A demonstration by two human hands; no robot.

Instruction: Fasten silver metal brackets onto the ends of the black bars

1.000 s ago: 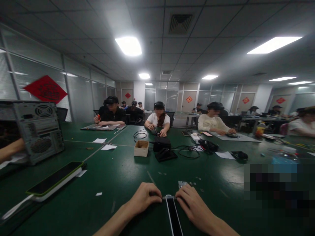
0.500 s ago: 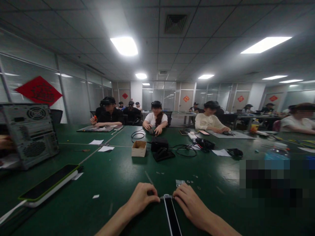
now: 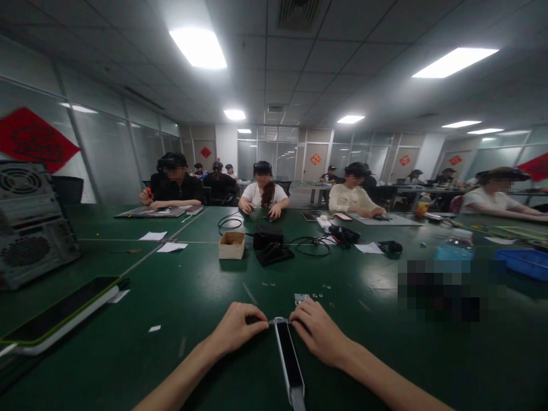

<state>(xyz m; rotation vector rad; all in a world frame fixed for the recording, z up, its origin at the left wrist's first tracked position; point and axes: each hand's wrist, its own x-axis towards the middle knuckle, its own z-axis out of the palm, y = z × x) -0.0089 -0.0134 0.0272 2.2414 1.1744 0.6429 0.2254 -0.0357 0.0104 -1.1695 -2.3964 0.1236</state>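
Observation:
A long, slim device (image 3: 289,357) with a black face and a white rim lies on the green table between my forearms, pointing away from me; a pale band-like piece (image 3: 298,398) is at its near end. My left hand (image 3: 240,326) has its thumb and fingers pinched together just left of the device's far end, on something small and thin there. From the right side, my right hand (image 3: 319,331) has its fingertips closed at the same end, bent inward. What the fingertips grip is too small to make out. A small silvery sheet (image 3: 301,298) lies just beyond my right hand.
Tiny clear pieces (image 3: 321,295) lie beyond my hands. Further off stand an open cardboard box (image 3: 232,246) and a black box-like device (image 3: 268,237) with cables. A green-edged phone (image 3: 60,308) is at left, a blue tray (image 3: 524,264) at right. People sit across the table.
The view has turned a little right and down, so things sit higher and further left. More of the device's near end shows. Both hands stay pinched at its far end.

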